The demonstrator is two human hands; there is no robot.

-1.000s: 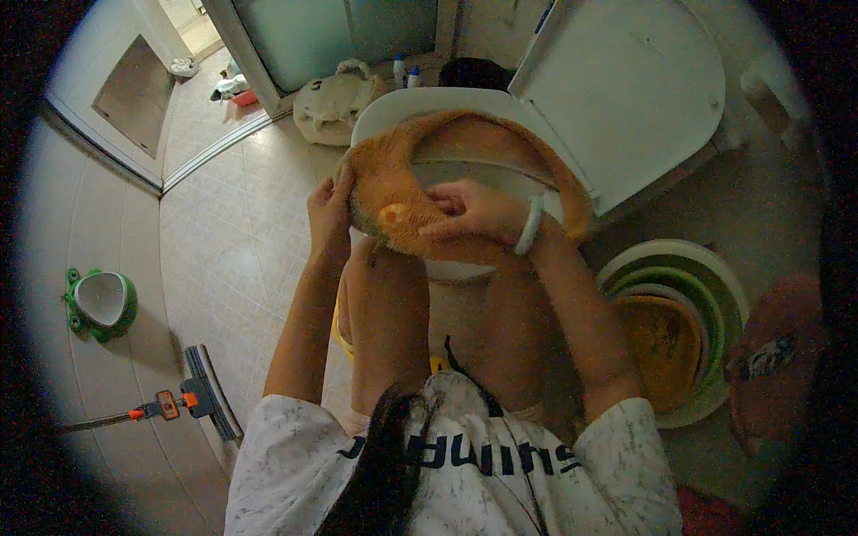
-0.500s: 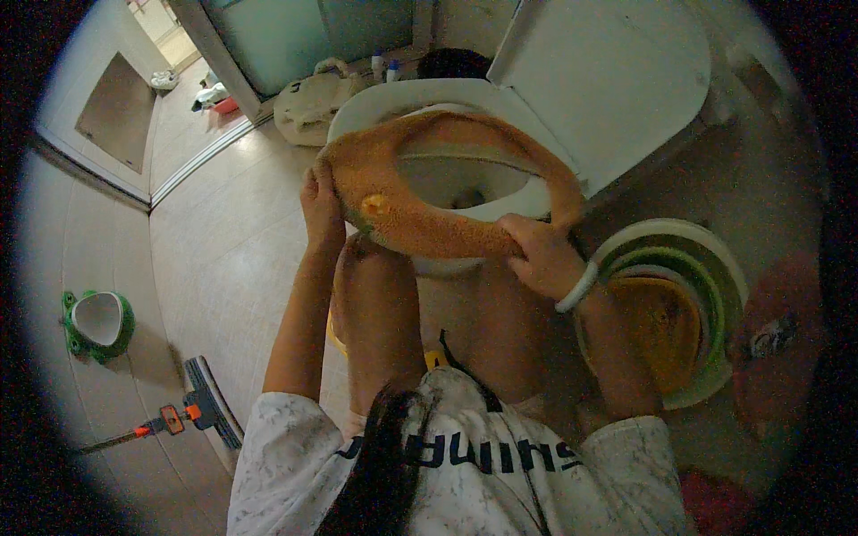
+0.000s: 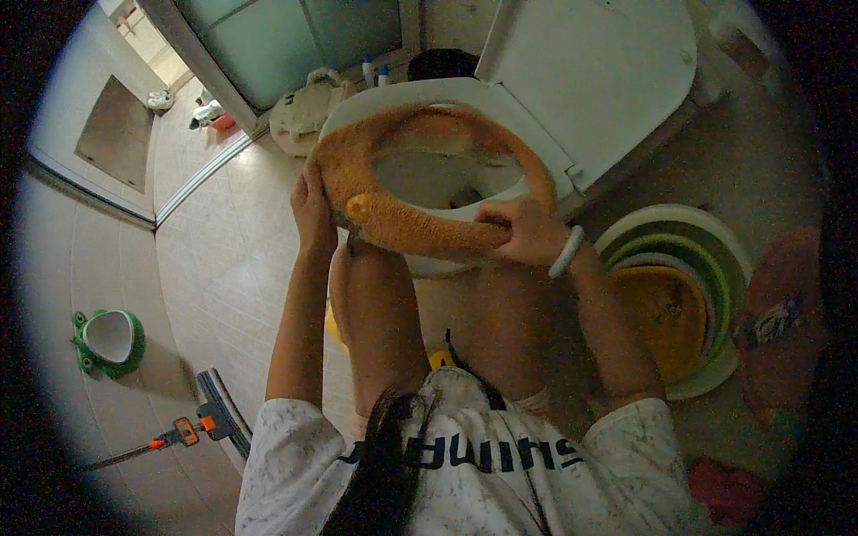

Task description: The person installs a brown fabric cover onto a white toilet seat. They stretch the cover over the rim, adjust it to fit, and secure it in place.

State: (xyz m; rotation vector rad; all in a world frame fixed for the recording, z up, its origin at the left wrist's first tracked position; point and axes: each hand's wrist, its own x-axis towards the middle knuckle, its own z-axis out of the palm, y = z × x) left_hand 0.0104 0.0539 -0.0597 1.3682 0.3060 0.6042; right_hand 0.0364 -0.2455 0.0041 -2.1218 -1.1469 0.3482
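While the orange fuzzy seat cover (image 3: 420,228) lies stretched around the toilet seat (image 3: 402,94), the left hand (image 3: 313,210) pinches its left edge and the right hand (image 3: 527,230) grips its near front edge, both closed on the fabric.

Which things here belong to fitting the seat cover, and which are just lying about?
In use: orange fuzzy seat cover, toilet seat, left hand, right hand.

Lying about: stacked basins, floor squeegee, green frog potty urinal, bottles.
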